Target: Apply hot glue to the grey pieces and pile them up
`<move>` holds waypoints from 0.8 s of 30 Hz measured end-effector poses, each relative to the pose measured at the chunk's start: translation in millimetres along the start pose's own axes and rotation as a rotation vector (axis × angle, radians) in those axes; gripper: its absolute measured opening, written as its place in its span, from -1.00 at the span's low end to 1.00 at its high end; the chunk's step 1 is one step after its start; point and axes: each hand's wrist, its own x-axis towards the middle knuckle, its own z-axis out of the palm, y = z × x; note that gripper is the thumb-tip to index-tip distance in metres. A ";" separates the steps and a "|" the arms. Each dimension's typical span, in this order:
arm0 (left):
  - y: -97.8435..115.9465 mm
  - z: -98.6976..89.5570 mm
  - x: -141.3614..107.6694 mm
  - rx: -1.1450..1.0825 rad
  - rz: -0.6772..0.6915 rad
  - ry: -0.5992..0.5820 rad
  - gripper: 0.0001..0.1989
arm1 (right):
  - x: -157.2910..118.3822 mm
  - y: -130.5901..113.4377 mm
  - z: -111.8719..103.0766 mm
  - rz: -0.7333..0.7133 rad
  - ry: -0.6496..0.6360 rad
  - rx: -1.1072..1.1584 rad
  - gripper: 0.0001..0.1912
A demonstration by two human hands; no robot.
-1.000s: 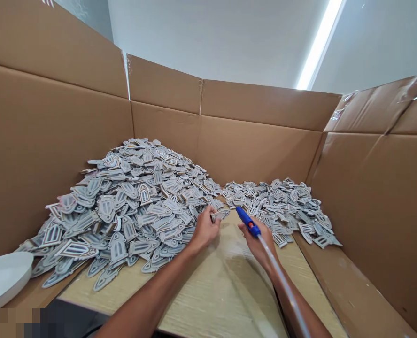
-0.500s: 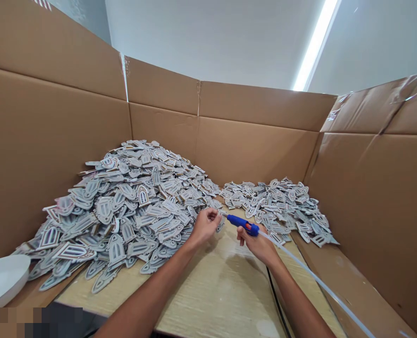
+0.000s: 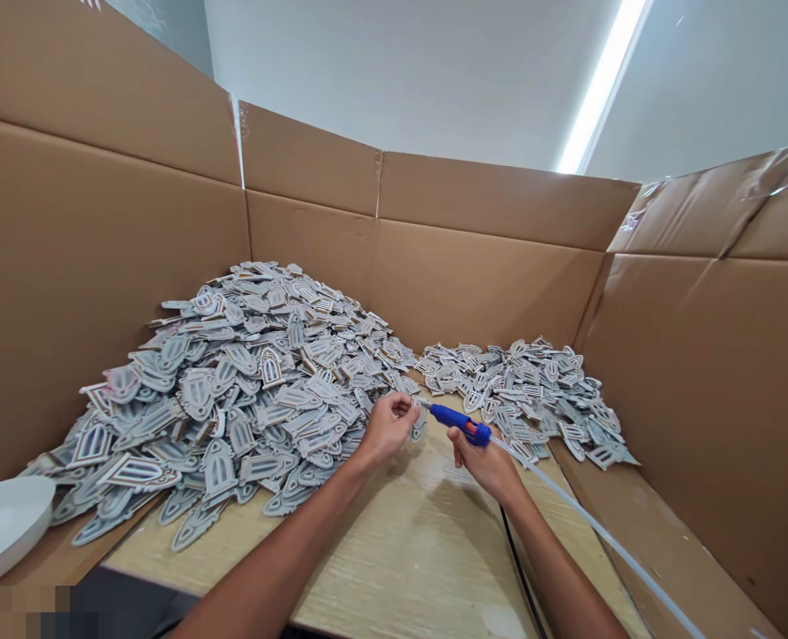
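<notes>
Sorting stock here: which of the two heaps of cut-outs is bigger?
The left heap, beside the left hand: taller and wider than the flat right heap.

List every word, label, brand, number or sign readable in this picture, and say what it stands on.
None can be read.
Blue glue gun in the right hand: no brand or label shows.
Grey arched cutouts, big pile and small pile: printed window patterns only, no letters; the left hand holds one.
Cardboard walls: plain, only tape.
White dish: blank.
Bottom left corner: blurred out.
</notes>
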 end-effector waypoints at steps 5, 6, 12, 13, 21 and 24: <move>2.7 0.1 0.5 -0.032 -0.038 -0.004 -0.67 | -1.1 4.6 2.5 0.036 0.026 -0.019 -0.29; 3.2 0.2 0.6 -0.037 -0.045 -0.004 -0.66 | -1.3 5.1 3.2 0.034 0.027 -0.015 -0.29; 7.1 2.1 -4.8 0.064 -0.004 0.047 -0.72 | -5.2 1.1 10.0 0.014 -0.009 0.042 -0.33; 8.4 2.5 -6.5 0.107 0.028 0.067 -0.74 | -6.3 -0.9 11.6 0.007 -0.029 0.048 -0.36; 15.8 7.4 -11.0 0.290 -0.010 0.126 -0.83 | -3.6 -11.5 -3.0 -0.105 0.362 -0.069 -0.39; 8.7 10.7 -17.7 0.234 -0.301 -0.067 -0.82 | 2.4 -3.9 -21.1 0.100 0.465 -0.026 -0.33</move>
